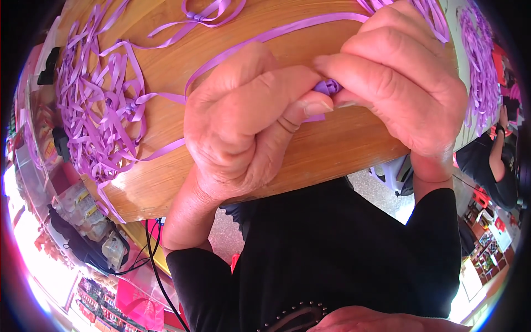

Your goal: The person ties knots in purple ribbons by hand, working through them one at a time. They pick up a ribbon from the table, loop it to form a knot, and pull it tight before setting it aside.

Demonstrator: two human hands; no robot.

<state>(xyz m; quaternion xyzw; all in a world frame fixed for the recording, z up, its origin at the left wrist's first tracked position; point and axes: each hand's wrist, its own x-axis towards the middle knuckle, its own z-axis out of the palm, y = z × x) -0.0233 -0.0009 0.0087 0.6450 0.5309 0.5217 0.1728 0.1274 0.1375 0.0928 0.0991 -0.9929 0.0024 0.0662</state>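
Above the near edge of the wooden table (pixel 332 144), my two hands meet at a small purple ribbon knot (pixel 329 87). My left hand (pixel 238 122) pinches it between thumb and forefinger, the other fingers curled in. From the other side, my right hand (pixel 395 83) closes its fingertips on the same knot and partly covers it. A lilac ribbon strand (pixel 293 27) arches behind the left hand toward the right hand. Further strands run from the left hand to a tangled ribbon heap (pixel 99 122) on the table's left side. Some of the ribbon is hidden inside my fists.
A knotted ribbon loop (pixel 196 16) lies at the table's far side. More lilac ribbon (pixel 478 66) hangs in a thick bundle at the right. Black cables (pixel 149 249) drop below the left table edge. Another person's arm (pixel 499 149) shows at the far right.
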